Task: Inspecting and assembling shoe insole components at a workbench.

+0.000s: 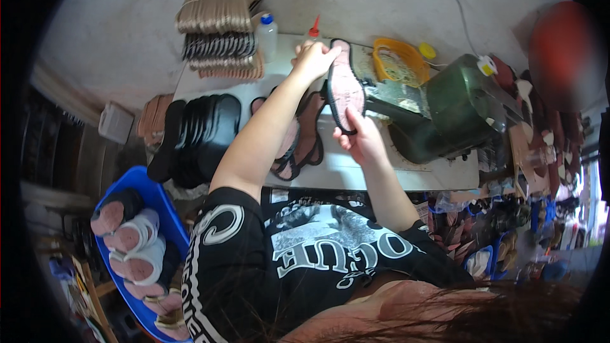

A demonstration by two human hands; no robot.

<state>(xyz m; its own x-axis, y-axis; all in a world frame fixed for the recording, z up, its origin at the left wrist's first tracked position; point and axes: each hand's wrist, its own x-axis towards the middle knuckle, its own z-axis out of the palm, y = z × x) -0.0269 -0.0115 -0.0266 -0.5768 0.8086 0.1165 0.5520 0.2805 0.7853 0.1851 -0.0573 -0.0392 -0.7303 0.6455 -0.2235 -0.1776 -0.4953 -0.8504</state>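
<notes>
Over the middle of the table, both hands hold up a pink shoe insole (347,86) with a black edge, its face turned up toward me. My left hand (313,61) is closed at its far end, fingers partly hidden. My right hand (363,141) grips the near end, the thumb lying on the pink face. Just behind the insole is the grey metal arm of a green machine (448,108). Beneath my left forearm lie several dark-edged insoles (309,128) on the white table, partly covered by the arm.
Stacked black soles (206,136) stand at the table's left, with tied beige insoles (219,6) farther back. A blue-capped bottle (267,38), a red-tipped bottle (314,30) and a yellow basket (399,62) line the far side. A blue crate (113,181) of shoes sits at lower left.
</notes>
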